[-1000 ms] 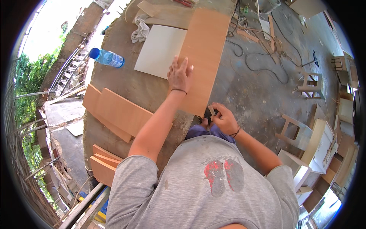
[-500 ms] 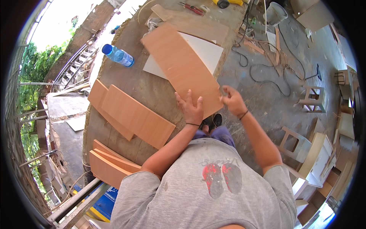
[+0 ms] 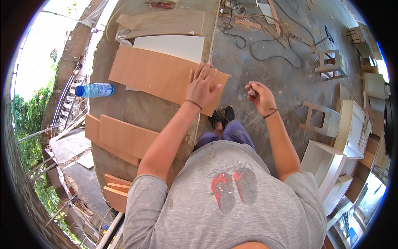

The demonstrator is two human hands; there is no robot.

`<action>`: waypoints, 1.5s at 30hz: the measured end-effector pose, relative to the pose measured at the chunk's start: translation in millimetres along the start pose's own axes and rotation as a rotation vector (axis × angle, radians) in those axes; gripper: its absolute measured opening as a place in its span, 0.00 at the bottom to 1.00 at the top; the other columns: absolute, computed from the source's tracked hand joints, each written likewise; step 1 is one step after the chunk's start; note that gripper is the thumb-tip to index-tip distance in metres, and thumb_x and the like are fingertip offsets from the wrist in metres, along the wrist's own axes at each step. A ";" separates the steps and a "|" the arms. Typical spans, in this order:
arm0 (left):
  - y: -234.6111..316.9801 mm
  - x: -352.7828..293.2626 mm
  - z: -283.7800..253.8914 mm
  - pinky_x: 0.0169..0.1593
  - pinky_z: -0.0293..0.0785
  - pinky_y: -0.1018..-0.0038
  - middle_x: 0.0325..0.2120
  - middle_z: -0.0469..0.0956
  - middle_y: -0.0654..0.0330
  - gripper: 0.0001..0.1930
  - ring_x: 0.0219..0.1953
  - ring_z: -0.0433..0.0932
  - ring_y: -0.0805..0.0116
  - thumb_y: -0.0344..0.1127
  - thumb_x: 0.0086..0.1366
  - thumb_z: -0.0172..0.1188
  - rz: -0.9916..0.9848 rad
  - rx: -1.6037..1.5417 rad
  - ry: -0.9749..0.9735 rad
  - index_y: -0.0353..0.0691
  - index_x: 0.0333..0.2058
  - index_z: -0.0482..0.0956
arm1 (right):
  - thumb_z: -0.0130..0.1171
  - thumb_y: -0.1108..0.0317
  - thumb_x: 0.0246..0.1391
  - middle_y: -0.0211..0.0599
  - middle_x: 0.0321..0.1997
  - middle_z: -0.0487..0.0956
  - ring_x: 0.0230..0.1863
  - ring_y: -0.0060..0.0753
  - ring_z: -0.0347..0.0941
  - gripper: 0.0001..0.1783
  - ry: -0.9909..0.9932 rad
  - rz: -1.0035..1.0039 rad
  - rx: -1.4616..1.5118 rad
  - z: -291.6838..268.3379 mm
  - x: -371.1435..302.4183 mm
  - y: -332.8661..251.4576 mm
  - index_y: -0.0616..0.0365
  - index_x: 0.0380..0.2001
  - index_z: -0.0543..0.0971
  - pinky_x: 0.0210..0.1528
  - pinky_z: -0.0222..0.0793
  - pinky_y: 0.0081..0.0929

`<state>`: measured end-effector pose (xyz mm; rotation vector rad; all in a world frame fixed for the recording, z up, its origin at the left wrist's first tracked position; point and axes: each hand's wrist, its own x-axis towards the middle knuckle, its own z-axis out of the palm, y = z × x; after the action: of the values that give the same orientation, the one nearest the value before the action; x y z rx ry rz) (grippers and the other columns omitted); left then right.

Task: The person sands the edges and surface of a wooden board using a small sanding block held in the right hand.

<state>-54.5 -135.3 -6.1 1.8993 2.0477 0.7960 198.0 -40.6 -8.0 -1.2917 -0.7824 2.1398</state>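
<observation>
A long wood-coloured board (image 3: 149,69) lies across a white panel (image 3: 174,45) on the worktable, its right end jutting past the table's edge. My left hand (image 3: 201,88) rests flat on that board near the right end, fingers stretched out. Off the board's end, over the floor, my right hand (image 3: 263,98) is closed on a small greyish piece (image 3: 251,92), too small to tell its kind. No contact shows between this hand and the board.
A blue-capped water bottle (image 3: 97,90) lies left of the board. Nearer me are more wood-coloured boards (image 3: 128,135) and a short stack (image 3: 116,197). Red-handled pliers (image 3: 161,5) lie at the far end. Cables (image 3: 273,58), stools (image 3: 329,64) and cabinet boxes (image 3: 321,164) occupy the floor.
The board has turned to lie more crosswise. My left hand has shifted farther up onto it. My right hand has drawn away from its edge, and the small piece now shows in its fingers.
</observation>
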 end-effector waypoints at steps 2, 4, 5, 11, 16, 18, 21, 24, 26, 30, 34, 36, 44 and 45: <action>-3.8 16.8 9.9 0.69 0.44 0.47 0.58 0.69 0.57 0.23 0.68 0.57 0.53 0.47 0.60 0.62 0.056 -0.003 -0.023 0.45 0.51 0.77 | 0.56 0.76 0.57 0.35 0.41 0.81 0.37 0.23 0.76 0.14 -0.013 0.062 0.221 0.3 -22.1 8.3 0.56 0.47 0.76 0.37 0.75 0.26; -3.3 25.4 16.2 0.69 0.42 0.45 0.53 0.74 0.60 0.18 0.66 0.60 0.57 0.48 0.60 0.62 0.110 -0.005 -0.046 0.47 0.46 0.81 | 0.56 0.75 0.57 0.33 0.42 0.82 0.37 0.23 0.76 0.13 0.002 0.077 0.209 0.4 -34.3 21.4 0.56 0.46 0.77 0.37 0.75 0.26; 5.3 34.1 11.9 0.68 0.45 0.47 0.47 0.77 0.62 0.14 0.60 0.66 0.58 0.46 0.59 0.63 0.058 0.007 -0.070 0.45 0.40 0.82 | 0.56 0.74 0.57 0.32 0.42 0.82 0.36 0.22 0.76 0.12 0.019 0.082 0.188 -1.7 -39.1 25.1 0.55 0.45 0.77 0.38 0.75 0.26; -5.7 55.5 23.4 0.63 0.55 0.56 0.35 0.78 0.64 0.08 0.47 0.74 0.61 0.41 0.57 0.64 -0.087 0.006 0.072 0.44 0.29 0.80 | 0.59 0.69 0.59 0.23 0.36 0.79 0.35 0.17 0.73 0.08 0.030 0.249 -0.260 -16.7 -36.9 43.3 0.55 0.42 0.79 0.36 0.68 0.19; -51.2 43.6 -6.5 0.61 0.58 0.61 0.38 0.77 0.59 0.09 0.49 0.72 0.56 0.41 0.57 0.64 -0.004 0.178 0.289 0.44 0.32 0.80 | 0.59 0.71 0.56 0.36 0.33 0.78 0.34 0.35 0.75 0.07 0.094 -0.589 -0.956 6.9 -34.1 46.4 0.61 0.38 0.77 0.35 0.69 0.26; -62.3 39.3 -4.1 0.60 0.59 0.59 0.41 0.76 0.56 0.11 0.51 0.70 0.53 0.42 0.58 0.63 -0.010 0.264 0.333 0.44 0.34 0.79 | 0.58 0.72 0.55 0.43 0.34 0.78 0.36 0.43 0.76 0.08 0.095 -0.849 -1.052 20.4 -31.5 46.3 0.62 0.38 0.76 0.36 0.71 0.29; -59.9 40.5 -5.7 0.59 0.58 0.58 0.42 0.74 0.54 0.11 0.51 0.69 0.52 0.44 0.59 0.62 -0.103 0.281 0.251 0.43 0.33 0.78 | 0.57 0.72 0.53 0.44 0.35 0.78 0.38 0.49 0.75 0.08 -0.136 -1.003 -1.130 38.6 -29.1 65.5 0.58 0.38 0.76 0.38 0.71 0.35; -54.5 43.4 -5.1 0.59 0.58 0.57 0.41 0.75 0.55 0.11 0.49 0.69 0.52 0.44 0.59 0.61 -0.140 0.263 0.227 0.43 0.32 0.77 | 0.58 0.71 0.50 0.39 0.36 0.79 0.39 0.45 0.77 0.09 -0.303 -0.867 -1.212 55.6 -24.8 80.4 0.56 0.37 0.76 0.40 0.72 0.38; -55.9 41.4 -9.6 0.59 0.58 0.57 0.40 0.75 0.55 0.11 0.49 0.69 0.52 0.44 0.59 0.61 -0.130 0.278 0.225 0.43 0.31 0.76 | 0.56 0.69 0.51 0.35 0.34 0.79 0.38 0.41 0.78 0.08 -0.410 -0.789 -1.387 63.9 -21.0 77.8 0.53 0.36 0.75 0.39 0.73 0.38; -56.4 44.7 -5.8 0.63 0.53 0.56 0.37 0.75 0.58 0.12 0.50 0.69 0.58 0.44 0.59 0.61 -0.112 0.255 0.199 0.41 0.30 0.76 | 0.59 0.68 0.52 0.35 0.25 0.75 0.29 0.43 0.76 0.04 -0.226 -1.085 -1.432 48.3 29.8 43.3 0.50 0.32 0.77 0.30 0.72 0.38; -49.0 45.6 -8.8 0.63 0.53 0.56 0.36 0.75 0.58 0.11 0.50 0.69 0.58 0.43 0.59 0.61 -0.107 0.237 0.197 0.41 0.29 0.75 | 0.58 0.67 0.52 0.35 0.30 0.78 0.31 0.45 0.76 0.05 0.169 -0.880 -1.651 36.8 74.5 -8.5 0.47 0.34 0.78 0.30 0.74 0.37; -52.8 44.0 -9.6 0.62 0.53 0.55 0.36 0.75 0.59 0.12 0.50 0.69 0.57 0.43 0.59 0.61 -0.133 0.250 0.179 0.41 0.29 0.75 | 0.57 0.67 0.52 0.35 0.32 0.79 0.32 0.45 0.77 0.05 -0.049 -1.158 -1.469 27.2 68.5 2.7 0.47 0.34 0.78 0.31 0.74 0.35; -57.1 45.6 -6.9 0.62 0.53 0.54 0.37 0.75 0.58 0.12 0.51 0.68 0.56 0.44 0.60 0.60 -0.120 0.256 0.163 0.41 0.31 0.75 | 0.56 0.70 0.48 0.32 0.28 0.78 0.28 0.37 0.77 0.11 -0.297 -1.132 -1.554 42.5 41.1 32.5 0.45 0.37 0.78 0.27 0.73 0.34; -56.0 46.1 -7.0 0.62 0.53 0.54 0.37 0.75 0.58 0.12 0.51 0.68 0.56 0.44 0.60 0.60 -0.114 0.245 0.169 0.41 0.31 0.75 | 0.56 0.70 0.49 0.31 0.27 0.78 0.28 0.37 0.77 0.11 -0.129 -1.164 -1.622 39.0 59.3 19.4 0.46 0.37 0.78 0.27 0.72 0.34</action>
<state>-111.3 -92.4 -21.7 1.8690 2.4317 0.7288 135.8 -21.9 -42.5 -0.7032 -2.6536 0.3622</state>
